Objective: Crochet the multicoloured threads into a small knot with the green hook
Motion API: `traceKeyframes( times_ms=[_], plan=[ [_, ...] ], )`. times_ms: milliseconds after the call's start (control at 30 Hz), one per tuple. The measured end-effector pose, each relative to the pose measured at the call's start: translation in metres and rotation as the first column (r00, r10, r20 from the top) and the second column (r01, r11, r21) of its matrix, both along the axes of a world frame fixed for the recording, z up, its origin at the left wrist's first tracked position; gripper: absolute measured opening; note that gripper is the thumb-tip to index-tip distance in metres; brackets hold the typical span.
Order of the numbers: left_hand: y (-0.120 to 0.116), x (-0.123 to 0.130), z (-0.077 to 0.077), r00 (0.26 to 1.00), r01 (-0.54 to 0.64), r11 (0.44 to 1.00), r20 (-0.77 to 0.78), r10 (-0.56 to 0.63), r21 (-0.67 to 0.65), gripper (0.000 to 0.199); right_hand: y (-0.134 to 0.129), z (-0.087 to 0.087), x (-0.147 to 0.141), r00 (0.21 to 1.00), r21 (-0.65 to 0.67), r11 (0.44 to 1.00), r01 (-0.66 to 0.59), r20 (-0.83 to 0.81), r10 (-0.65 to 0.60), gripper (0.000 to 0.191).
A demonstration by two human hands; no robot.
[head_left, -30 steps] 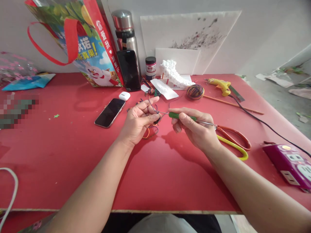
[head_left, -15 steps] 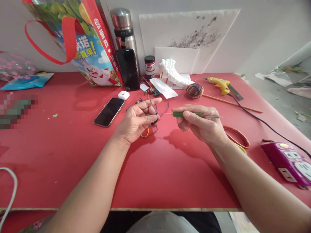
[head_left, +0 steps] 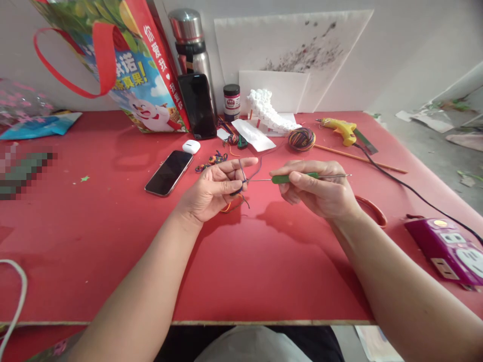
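Between thumb and fingers, my left hand (head_left: 221, 188) pinches a small dark piece of crochet (head_left: 237, 191), with its index finger stretched out and yarn (head_left: 260, 166) running over it. Orange and dark yarn tails hang below that hand. My right hand (head_left: 315, 186) is closed around the green handle of a crochet hook (head_left: 281, 179), held level. The hook's thin metal tip reaches the yarn at my left fingertips; its other metal end sticks out past my right hand. A multicoloured yarn ball (head_left: 301, 139) lies behind my hands.
Behind my left hand are a phone (head_left: 169, 173), an earbud case (head_left: 191, 147) and a small multicoloured yarn piece (head_left: 211, 161). A yellow glue gun (head_left: 339, 129), its black cord and a purple power strip (head_left: 447, 250) lie right. A bag (head_left: 128, 75) and flask (head_left: 190, 55) stand at the back.
My right hand and the crochet hook have shifted slightly right, away from my left hand. The yarn over my left index finger now forms a wider loop.
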State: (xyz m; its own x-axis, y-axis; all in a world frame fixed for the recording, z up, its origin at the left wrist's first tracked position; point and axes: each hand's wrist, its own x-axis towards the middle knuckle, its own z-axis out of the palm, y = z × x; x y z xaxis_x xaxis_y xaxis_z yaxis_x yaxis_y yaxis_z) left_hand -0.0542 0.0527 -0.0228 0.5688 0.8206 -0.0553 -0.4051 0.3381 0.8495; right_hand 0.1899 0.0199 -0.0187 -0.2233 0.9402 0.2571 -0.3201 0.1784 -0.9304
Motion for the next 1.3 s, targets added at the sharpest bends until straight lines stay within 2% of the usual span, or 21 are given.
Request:
traceKeyframes(
  times_ms=[200,300,500,633,767,867,933,1000,1100,1200,1300],
  plan=[
    [-0.001,0.002,0.0,1.0,0.009,0.999,0.012,-0.009,-0.041,0.044,0.001,0.0,0.001,1.0,-0.065,0.998,-0.014,-0.017,0.013,0.027],
    [-0.004,0.008,-0.002,0.999,-0.024,0.998,0.026,0.026,-0.066,0.043,0.001,-0.004,-0.003,0.999,-0.114,0.993,-0.019,-0.037,0.014,0.029],
    [-0.011,0.026,-0.006,0.979,-0.201,0.978,0.007,0.201,-0.055,0.041,-0.004,-0.013,-0.02,0.993,-0.151,0.988,0.034,-0.105,-0.05,0.027],
    [-0.014,0.031,-0.004,0.927,-0.371,0.928,-0.039,0.372,0.036,0.041,-0.005,-0.018,-0.029,0.979,-0.177,0.975,0.133,-0.129,-0.157,0.029],
    [-0.015,0.031,-0.002,0.894,-0.432,0.893,-0.076,0.442,0.124,0.046,-0.006,-0.019,-0.033,0.978,-0.209,0.968,0.136,-0.125,-0.164,0.03],
    [-0.016,0.033,-0.003,0.87,-0.459,0.871,-0.108,0.481,0.176,0.046,-0.01,-0.02,-0.037,0.977,-0.163,0.971,0.176,-0.088,-0.192,0.028],
    [-0.018,0.035,-0.004,0.854,-0.488,0.856,-0.111,0.509,0.171,0.046,-0.014,-0.022,-0.043,0.965,-0.075,0.963,0.259,-0.013,-0.261,0.029],
    [-0.019,0.037,-0.005,0.851,-0.502,0.856,-0.105,0.514,0.121,0.044,-0.019,-0.024,-0.05,0.929,0.068,0.934,0.351,0.1,-0.357,0.032],
    [-0.021,0.039,-0.005,0.887,-0.455,0.89,-0.076,0.455,0.017,0.038,-0.024,-0.027,-0.058,0.873,0.236,0.877,0.419,0.161,-0.461,0.034],
    [-0.019,0.035,-0.004,0.929,-0.369,0.928,-0.026,0.368,-0.055,0.037,-0.025,-0.026,-0.056,0.882,0.299,0.87,0.392,0.148,-0.447,0.033],
    [-0.015,0.029,-0.002,0.949,-0.311,0.944,0.009,0.314,-0.11,0.037,-0.022,-0.022,-0.047,0.931,0.24,0.923,0.3,0.137,-0.338,0.032]
  ],
)
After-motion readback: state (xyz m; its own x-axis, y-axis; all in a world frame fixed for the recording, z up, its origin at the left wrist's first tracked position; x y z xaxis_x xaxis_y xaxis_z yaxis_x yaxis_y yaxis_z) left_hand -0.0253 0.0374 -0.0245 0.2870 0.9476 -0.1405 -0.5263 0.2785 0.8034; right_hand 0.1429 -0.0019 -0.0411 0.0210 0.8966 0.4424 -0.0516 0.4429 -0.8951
